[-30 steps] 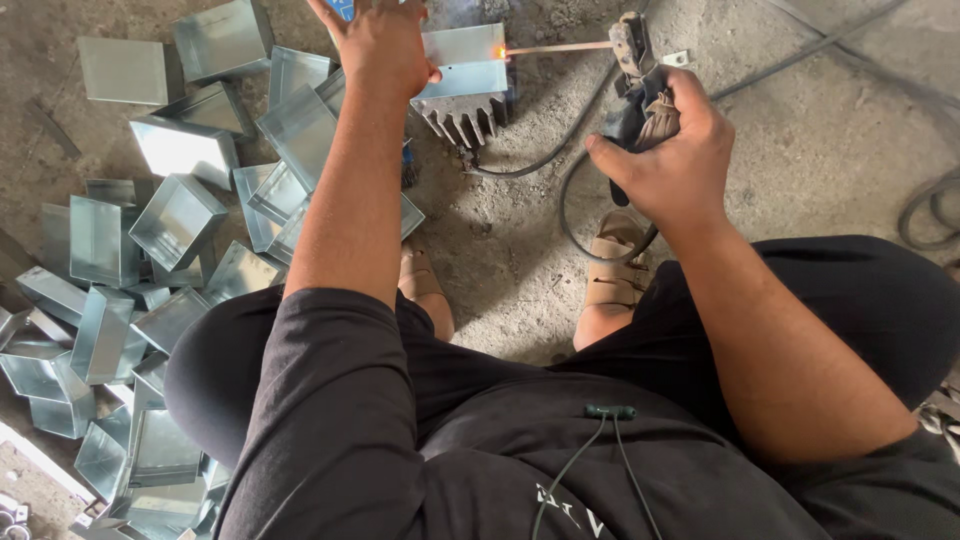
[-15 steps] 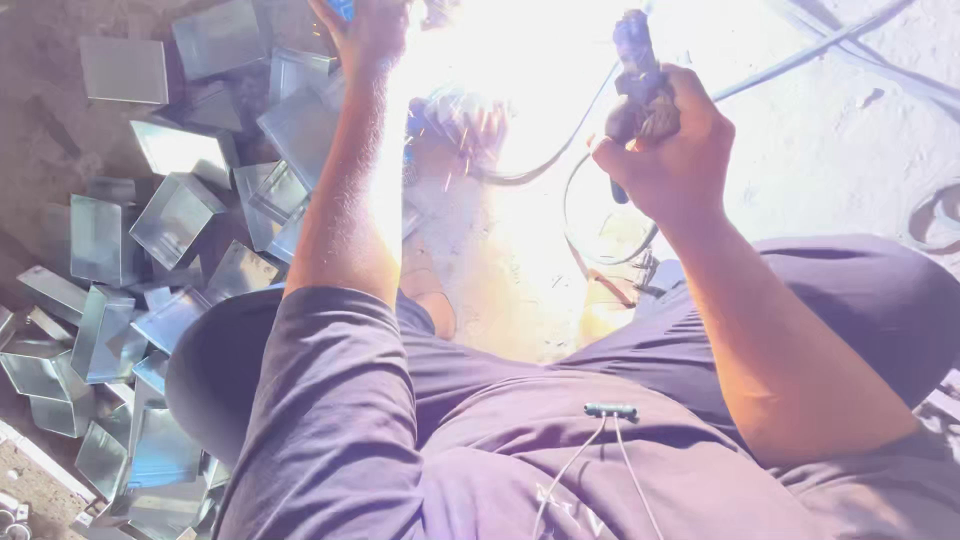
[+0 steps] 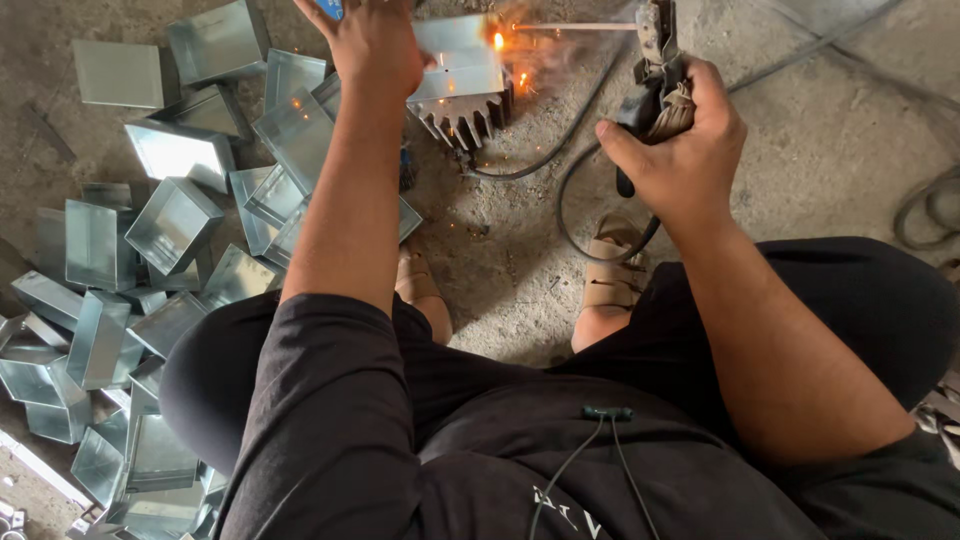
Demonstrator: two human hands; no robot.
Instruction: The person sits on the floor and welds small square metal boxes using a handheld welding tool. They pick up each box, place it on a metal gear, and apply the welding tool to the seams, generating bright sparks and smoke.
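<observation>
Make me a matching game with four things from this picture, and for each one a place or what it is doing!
Things:
1. left hand
2. right hand
3. welding rod
4. pile of metal boxes

Places or states:
A. lying heaped on the floor beside the left leg
B. glowing with sparks at its tip
C. gripping the dark welding holder
D. resting on the metal box being welded

Right pairs: 1-D, 2-C, 3-B, 4-A
</observation>
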